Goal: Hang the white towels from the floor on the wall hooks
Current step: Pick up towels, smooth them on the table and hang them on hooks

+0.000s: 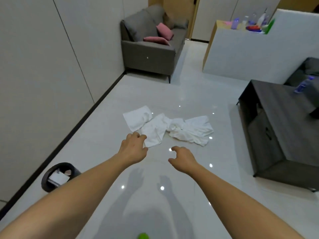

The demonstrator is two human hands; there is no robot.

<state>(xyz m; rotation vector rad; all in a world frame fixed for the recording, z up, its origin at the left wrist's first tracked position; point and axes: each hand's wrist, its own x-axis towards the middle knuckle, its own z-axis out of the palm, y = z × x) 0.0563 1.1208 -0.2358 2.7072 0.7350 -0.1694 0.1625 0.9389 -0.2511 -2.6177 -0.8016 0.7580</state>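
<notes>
Several crumpled white towels point(168, 127) lie spread on the glossy pale floor point(198, 94) in the middle of the view. My left hand point(133, 147) reaches forward with curled fingers, its fingertips at the near corner of the middle towel point(153, 133); whether it touches the cloth I cannot tell. My right hand point(183, 159) hovers open above the bare floor, a little short of the towels and holding nothing. No wall hooks are in view.
A panelled wall point(43, 75) runs along the left with a dark bin point(57, 176) at its base. A grey sofa point(151, 47) with pink cushions stands at the back. A dark low table point(283, 128) is on the right, a white counter point(245, 49) behind it.
</notes>
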